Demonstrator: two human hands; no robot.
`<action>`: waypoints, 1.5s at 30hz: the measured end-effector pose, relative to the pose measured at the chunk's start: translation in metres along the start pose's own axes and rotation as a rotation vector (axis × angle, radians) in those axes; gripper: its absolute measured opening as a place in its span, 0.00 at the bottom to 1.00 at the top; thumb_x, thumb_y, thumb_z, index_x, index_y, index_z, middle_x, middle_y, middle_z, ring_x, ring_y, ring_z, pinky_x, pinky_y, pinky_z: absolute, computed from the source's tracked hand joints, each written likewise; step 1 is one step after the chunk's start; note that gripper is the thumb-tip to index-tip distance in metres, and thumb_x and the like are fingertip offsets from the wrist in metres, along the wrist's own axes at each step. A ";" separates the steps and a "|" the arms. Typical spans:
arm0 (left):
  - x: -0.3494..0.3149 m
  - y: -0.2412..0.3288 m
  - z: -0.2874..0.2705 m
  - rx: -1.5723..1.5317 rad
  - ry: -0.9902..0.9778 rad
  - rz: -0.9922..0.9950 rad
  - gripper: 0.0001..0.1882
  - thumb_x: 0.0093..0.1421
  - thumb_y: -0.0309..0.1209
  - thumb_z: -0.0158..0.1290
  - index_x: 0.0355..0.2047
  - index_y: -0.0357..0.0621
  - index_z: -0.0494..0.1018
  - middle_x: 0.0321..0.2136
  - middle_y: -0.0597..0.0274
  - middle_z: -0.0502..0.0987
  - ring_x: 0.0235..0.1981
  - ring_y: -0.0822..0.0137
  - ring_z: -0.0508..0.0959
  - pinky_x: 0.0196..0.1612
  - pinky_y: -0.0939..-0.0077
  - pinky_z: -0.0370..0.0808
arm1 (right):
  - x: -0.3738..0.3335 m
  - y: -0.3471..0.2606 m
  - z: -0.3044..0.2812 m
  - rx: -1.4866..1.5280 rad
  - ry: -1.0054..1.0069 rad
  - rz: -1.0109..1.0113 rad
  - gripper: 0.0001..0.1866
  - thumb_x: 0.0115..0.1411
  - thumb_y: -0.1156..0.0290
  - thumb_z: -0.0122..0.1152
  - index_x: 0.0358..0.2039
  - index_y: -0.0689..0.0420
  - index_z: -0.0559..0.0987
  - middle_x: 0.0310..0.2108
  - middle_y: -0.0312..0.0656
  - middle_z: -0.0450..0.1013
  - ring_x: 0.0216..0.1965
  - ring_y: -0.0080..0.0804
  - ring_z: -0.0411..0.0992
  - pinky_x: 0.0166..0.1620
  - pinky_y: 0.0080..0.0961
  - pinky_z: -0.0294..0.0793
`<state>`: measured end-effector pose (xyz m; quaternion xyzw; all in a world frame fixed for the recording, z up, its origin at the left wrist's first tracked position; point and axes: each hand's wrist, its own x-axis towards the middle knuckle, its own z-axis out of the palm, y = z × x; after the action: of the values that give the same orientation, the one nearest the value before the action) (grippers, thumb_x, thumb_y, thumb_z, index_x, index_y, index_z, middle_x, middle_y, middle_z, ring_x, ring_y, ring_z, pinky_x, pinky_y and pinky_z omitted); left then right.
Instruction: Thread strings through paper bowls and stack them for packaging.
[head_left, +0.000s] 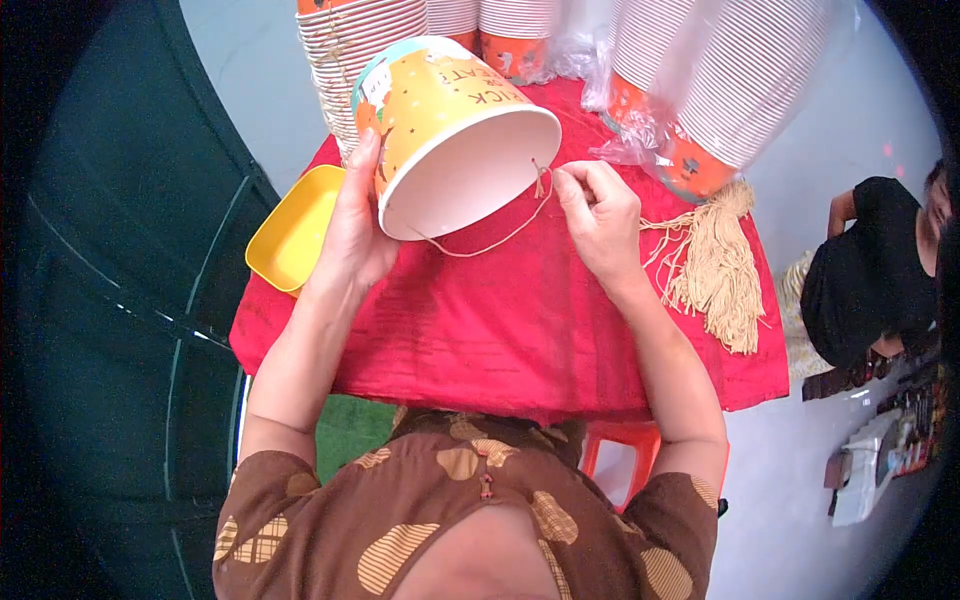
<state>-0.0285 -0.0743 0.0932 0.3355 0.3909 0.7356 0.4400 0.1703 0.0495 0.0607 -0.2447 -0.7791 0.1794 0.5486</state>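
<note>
My left hand (357,225) grips an orange and yellow printed paper bucket (440,100) by its side, fingers around the wall. The bucket is tilted, its white open mouth turned toward me. A thin beige cord (490,250) hangs in a loop below the rim, running from the rim's lower left to its right side. There a short tuft of cord shows at the wall. Just right of the rim, my right hand (600,210) is closed in a pinch, thumb against forefinger, at the cord. The very tips and what they hold are partly hidden.
Nested bucket stacks stand at the back, at the left (365,50) and in clear plastic at the right (740,90). A bundle of beige cords (725,270) lies on the red cloth (480,350). A yellow tray (290,235) sits left. Another person (870,270) is at far right.
</note>
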 end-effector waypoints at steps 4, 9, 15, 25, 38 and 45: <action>-0.006 -0.001 -0.001 0.008 0.008 0.037 0.36 0.62 0.62 0.42 0.63 0.55 0.58 0.57 0.62 0.69 0.55 0.64 0.71 0.54 0.54 0.71 | 0.002 -0.005 0.012 -0.084 -0.020 -0.020 0.11 0.54 0.66 0.66 0.24 0.58 0.76 0.21 0.42 0.72 0.20 0.35 0.73 0.24 0.32 0.71; -0.021 0.003 0.010 -0.060 0.039 0.050 0.37 0.62 0.57 0.47 0.63 0.46 0.57 0.57 0.59 0.69 0.57 0.67 0.70 0.56 0.65 0.70 | 0.007 -0.004 0.023 -0.202 0.070 -0.146 0.10 0.54 0.70 0.68 0.24 0.62 0.76 0.18 0.41 0.69 0.17 0.27 0.67 0.22 0.25 0.66; -0.021 -0.008 -0.002 0.074 -0.025 0.124 0.35 0.63 0.62 0.40 0.63 0.57 0.58 0.54 0.65 0.70 0.53 0.67 0.72 0.47 0.59 0.75 | 0.012 -0.004 0.029 -0.310 0.098 -0.169 0.14 0.56 0.66 0.64 0.21 0.59 0.71 0.21 0.46 0.71 0.22 0.45 0.72 0.25 0.40 0.70; -0.013 0.010 -0.004 -0.139 0.015 -0.046 0.37 0.62 0.61 0.44 0.63 0.51 0.58 0.56 0.61 0.69 0.55 0.66 0.71 0.54 0.60 0.72 | 0.011 -0.004 0.018 -0.134 -0.024 -0.296 0.07 0.56 0.75 0.59 0.24 0.61 0.70 0.22 0.48 0.69 0.23 0.48 0.71 0.27 0.41 0.69; 0.003 0.000 -0.003 -0.182 -0.051 -0.059 0.41 0.59 0.62 0.48 0.63 0.49 0.57 0.58 0.58 0.67 0.58 0.62 0.68 0.58 0.57 0.70 | 0.013 -0.057 0.005 -0.129 -0.018 -0.249 0.09 0.53 0.73 0.64 0.33 0.61 0.75 0.31 0.48 0.71 0.30 0.45 0.74 0.31 0.36 0.73; 0.002 -0.011 0.011 -0.197 -0.130 -0.038 0.38 0.61 0.58 0.47 0.63 0.46 0.57 0.57 0.58 0.68 0.56 0.63 0.70 0.58 0.63 0.69 | -0.005 -0.076 0.045 0.809 -0.339 0.156 0.08 0.56 0.78 0.60 0.38 0.64 0.77 0.34 0.40 0.73 0.34 0.25 0.72 0.38 0.23 0.73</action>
<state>-0.0162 -0.0663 0.0893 0.3304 0.2937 0.7385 0.5091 0.1151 -0.0163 0.0838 -0.0355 -0.7044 0.5481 0.4496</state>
